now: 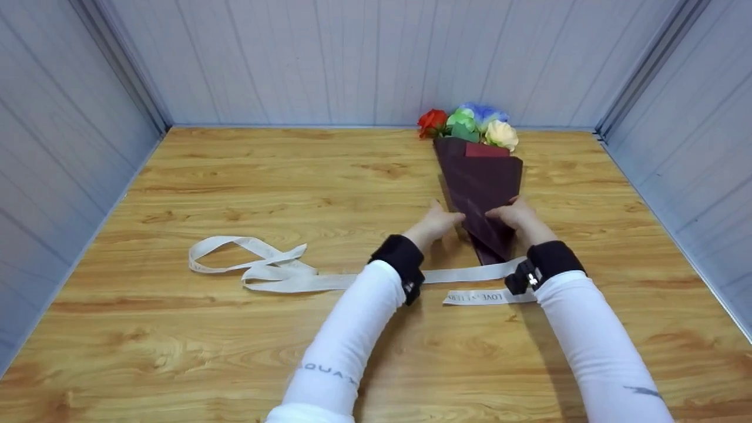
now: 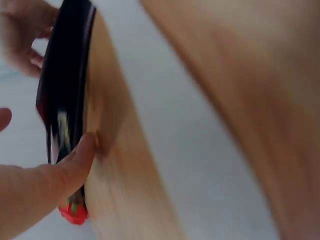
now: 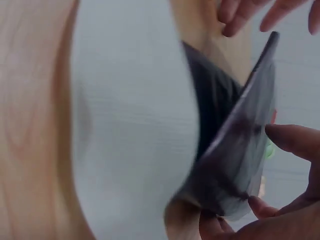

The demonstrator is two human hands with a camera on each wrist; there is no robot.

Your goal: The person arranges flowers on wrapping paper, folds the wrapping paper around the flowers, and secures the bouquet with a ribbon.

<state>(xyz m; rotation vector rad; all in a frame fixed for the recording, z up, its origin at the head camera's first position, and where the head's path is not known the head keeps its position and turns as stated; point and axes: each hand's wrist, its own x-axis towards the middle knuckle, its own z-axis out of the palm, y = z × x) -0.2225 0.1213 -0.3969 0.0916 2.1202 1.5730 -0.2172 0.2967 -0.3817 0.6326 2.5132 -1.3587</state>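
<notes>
A flower bouquet (image 1: 482, 182) in dark maroon wrapping paper lies on the table, its blooms toward the back wall and its narrow end toward me. My right hand (image 1: 520, 218) holds the wrap's right side, with the thumb over the front of the paper. At the left edge is my left hand (image 1: 437, 223), fingers loosely extended, fingertips close to the paper in the left wrist view. A white ribbon (image 1: 455, 275) runs across the table by the bouquet's narrow end. Its lettered end (image 1: 479, 297) lies nearer me, and my right wrist hides part of it.
The ribbon's loose loop (image 1: 220, 241) spreads over the left part of the wooden table (image 1: 235, 358). Pale panelled walls (image 1: 329, 64) stand at the back and both sides. Red, green, blue and cream blooms (image 1: 501, 135) reach near the back wall.
</notes>
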